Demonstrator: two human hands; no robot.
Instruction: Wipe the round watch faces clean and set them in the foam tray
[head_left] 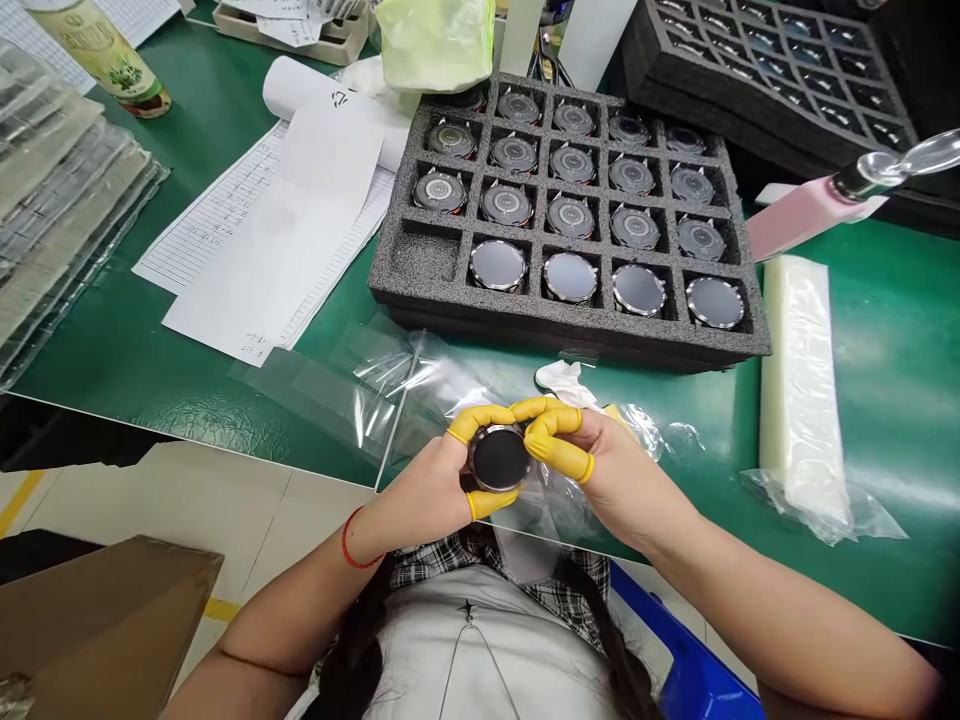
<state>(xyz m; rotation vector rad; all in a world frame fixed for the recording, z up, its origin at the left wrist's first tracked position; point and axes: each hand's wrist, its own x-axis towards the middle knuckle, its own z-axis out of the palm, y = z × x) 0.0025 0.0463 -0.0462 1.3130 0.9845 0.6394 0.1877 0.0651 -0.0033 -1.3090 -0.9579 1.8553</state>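
My left hand (427,492), with yellow finger cots, grips a round smartwatch head (500,460) by its rim, black face up, just over the table's front edge. My right hand (616,470), also in yellow finger cots, has thumb and fingertips pinched together at the watch's right rim. Whatever may lie between those fingertips is hidden. Beyond both hands stands a black foam tray (570,335) of watch heads in square pockets. The front-row watches (571,277) show their faces; those behind show their backs. One front-left pocket (426,252) holds no watch.
Clear plastic film (390,390) and a crumpled white wipe (564,382) lie near my hands. Papers (270,240) and stacked clear trays (60,190) are leftward. On the right are a white block in plastic (799,370), a pink bottle (799,215) and a second foam tray (750,80).
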